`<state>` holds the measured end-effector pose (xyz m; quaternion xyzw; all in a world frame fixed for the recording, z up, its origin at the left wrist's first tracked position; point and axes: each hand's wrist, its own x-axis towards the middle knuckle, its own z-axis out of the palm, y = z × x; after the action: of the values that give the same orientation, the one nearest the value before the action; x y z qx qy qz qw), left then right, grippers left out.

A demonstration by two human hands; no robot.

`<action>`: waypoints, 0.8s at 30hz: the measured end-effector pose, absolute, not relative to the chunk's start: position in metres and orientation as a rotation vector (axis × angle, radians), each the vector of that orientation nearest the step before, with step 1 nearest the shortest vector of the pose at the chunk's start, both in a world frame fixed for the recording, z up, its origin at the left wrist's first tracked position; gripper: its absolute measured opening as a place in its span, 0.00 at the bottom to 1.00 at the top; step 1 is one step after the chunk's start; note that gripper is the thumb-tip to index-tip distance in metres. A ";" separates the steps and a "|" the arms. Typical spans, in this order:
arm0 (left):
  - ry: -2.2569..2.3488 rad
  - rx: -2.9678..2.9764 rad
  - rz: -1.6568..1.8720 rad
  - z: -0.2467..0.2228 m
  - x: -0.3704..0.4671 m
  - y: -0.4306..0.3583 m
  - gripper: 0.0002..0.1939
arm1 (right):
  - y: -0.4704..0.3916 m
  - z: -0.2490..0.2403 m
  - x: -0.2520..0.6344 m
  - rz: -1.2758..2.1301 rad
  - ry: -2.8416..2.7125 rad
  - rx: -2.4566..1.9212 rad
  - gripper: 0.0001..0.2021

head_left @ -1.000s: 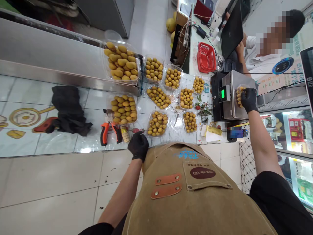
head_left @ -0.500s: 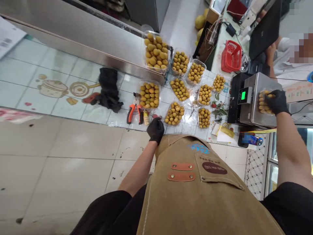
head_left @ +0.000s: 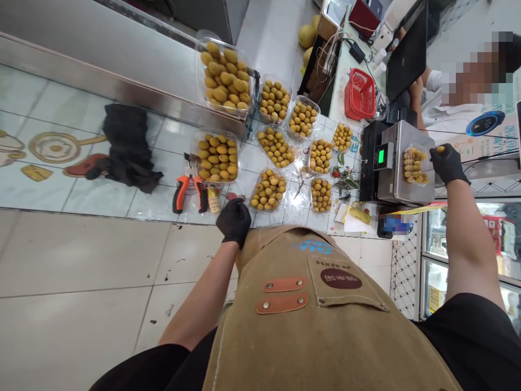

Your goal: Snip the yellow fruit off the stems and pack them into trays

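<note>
My right hand (head_left: 446, 164), in a black glove, pinches one small yellow-brown fruit (head_left: 440, 149) at the right edge of the scale (head_left: 396, 187). Beside it, a clear tub of the same oval fruit (head_left: 415, 164) sits on the scale's metal plate, and the display glows green. My left hand (head_left: 234, 221), also black-gloved, is closed at the counter's front edge; its palm side is hidden. Close to it lie orange-handled pliers (head_left: 190, 187), a small bottle (head_left: 214, 200) and a filled fruit tub (head_left: 268, 190).
Several more clear tubs of fruit (head_left: 274, 146) cover the middle of the tiled counter (head_left: 171, 155). Black cloth or gloves (head_left: 128, 146) lie at the left. Red baskets (head_left: 360, 95) stand behind the scale. Across the counter a person in white sits by a laptop (head_left: 407, 54).
My right hand has drawn away from the tub on the scale, to its right, with one fruit between the fingers. The view has shifted; my left hand stays at the counter edge.
</note>
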<state>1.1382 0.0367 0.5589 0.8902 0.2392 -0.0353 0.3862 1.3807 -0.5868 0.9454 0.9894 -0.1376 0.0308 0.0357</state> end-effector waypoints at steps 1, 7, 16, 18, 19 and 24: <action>0.607 2.274 -0.093 0.558 1.138 0.037 0.21 | -0.582 0.948 1.380 0.094 -0.476 3.042 0.06; 0.586 2.324 -0.084 0.554 1.139 0.035 0.22 | -0.518 0.943 1.373 0.169 -0.363 3.148 0.11; 0.596 2.384 -0.072 0.553 1.137 0.028 0.21 | -0.318 0.785 1.293 -0.710 0.156 3.581 0.31; 0.584 2.369 -0.067 0.554 1.136 0.027 0.19 | -0.272 0.754 1.273 -0.970 0.221 3.573 0.32; 0.581 2.362 -0.062 0.555 1.135 0.027 0.19 | -0.251 0.743 1.265 -1.065 0.233 3.568 0.33; 0.575 2.360 -0.052 0.555 1.133 0.026 0.18 | -0.183 0.712 1.253 -1.339 0.220 3.567 0.32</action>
<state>1.1327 0.0263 0.5552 0.9104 0.2219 -0.0200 0.3487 1.2527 -0.1828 0.7125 0.8820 0.0544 -0.3311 -0.3309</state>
